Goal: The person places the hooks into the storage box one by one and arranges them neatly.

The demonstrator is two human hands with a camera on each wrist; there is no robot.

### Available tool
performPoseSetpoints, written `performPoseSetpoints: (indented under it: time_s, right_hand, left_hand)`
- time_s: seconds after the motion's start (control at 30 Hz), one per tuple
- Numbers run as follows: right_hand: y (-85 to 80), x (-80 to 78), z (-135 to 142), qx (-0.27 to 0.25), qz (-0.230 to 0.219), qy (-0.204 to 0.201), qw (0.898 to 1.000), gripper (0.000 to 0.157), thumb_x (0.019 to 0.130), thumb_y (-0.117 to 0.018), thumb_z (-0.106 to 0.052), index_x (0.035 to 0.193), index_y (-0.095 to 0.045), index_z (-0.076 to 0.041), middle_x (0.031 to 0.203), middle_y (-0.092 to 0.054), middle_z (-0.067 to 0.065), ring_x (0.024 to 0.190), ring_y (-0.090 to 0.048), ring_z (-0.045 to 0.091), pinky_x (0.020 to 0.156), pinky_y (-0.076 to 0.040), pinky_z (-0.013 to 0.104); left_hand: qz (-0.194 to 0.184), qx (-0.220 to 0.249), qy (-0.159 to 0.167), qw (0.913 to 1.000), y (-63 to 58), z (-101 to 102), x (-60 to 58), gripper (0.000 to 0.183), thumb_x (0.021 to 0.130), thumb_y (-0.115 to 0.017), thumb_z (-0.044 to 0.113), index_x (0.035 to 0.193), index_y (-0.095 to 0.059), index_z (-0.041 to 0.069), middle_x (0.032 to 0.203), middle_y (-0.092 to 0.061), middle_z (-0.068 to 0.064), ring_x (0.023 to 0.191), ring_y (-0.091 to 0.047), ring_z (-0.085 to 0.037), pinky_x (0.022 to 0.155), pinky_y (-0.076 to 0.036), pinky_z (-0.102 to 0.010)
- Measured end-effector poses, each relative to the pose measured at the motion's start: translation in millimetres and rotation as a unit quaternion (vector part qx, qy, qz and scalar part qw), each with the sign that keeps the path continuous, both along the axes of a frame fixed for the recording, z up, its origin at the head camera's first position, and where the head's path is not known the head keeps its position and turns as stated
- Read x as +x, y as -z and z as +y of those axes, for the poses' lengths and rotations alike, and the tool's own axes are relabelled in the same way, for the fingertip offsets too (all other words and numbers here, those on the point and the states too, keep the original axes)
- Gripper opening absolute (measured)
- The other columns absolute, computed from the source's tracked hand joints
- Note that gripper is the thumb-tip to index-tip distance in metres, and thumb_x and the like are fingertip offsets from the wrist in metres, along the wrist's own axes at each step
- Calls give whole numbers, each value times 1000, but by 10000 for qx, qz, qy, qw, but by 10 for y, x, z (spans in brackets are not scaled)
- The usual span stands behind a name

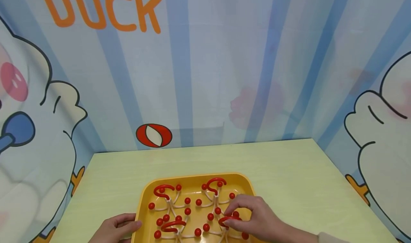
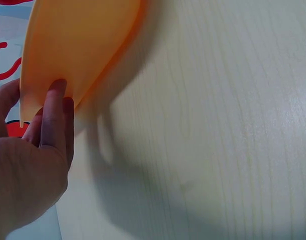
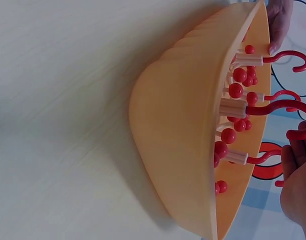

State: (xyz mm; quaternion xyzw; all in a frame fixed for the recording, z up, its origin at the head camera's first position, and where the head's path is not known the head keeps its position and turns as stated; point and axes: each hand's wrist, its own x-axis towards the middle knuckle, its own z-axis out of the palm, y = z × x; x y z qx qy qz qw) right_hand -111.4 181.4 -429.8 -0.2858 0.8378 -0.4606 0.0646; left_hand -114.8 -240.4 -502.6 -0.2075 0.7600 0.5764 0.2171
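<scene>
A yellow plastic tray (image 1: 192,179) sits on the table and holds several multi-arm hanging hooks. Each has a red hook on top, a pale stem and pale arms tipped with red balls, like the hanger (image 1: 169,202) at far left. My left hand (image 1: 115,229) grips the tray's left rim, thumb over the edge; in the left wrist view its fingers (image 2: 54,110) lie against the outer wall. At the near right, my right hand (image 1: 258,216) pinches the red hook (image 3: 278,106) of one hanger between thumb and index finger. That hanger stands among the others, partly covered by the hand.
The pale wood-grain table (image 1: 289,175) extends around the tray. Behind and beside it hangs a blue-striped cloth (image 1: 205,75) printed with cartoon figures. The tray's near edge falls outside the head view.
</scene>
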Motion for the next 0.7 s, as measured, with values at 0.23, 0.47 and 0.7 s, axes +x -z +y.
performPoseSetpoints:
  time_s: [0.23,0.47,0.7]
  right_hand:
    - [-80,-50,4,144,225,104,9996,7,98,-81,-32,103,-79,-28,100,-77,-13,96,-69,9,96,-61,32]
    - [-165,-165,33,69,592,127,9981,12,97,-82,-34,106,-81,-27,103,-77,-16,97,-71,9,92,-62,32]
    - [-259,-285,85,403,759,187,9961,15,97,-82,-36,109,-81,-29,105,-76,-19,101,-72,9,98,-61,38]
  left_hand:
    - [-24,-36,33,10000,8,-9,-38,86,89,-86,41,143,-53,-17,111,-75,-19,89,-74,-31,82,-68,-46]
    - [101,-185,117,9997,-108,-27,-117,91,91,-83,47,146,-49,-17,128,-68,-30,95,-73,-34,84,-67,-49]
    - [573,-246,128,9980,-311,-88,-278,74,100,-78,38,146,-52,-13,138,-62,-33,111,-71,-38,88,-65,-52]
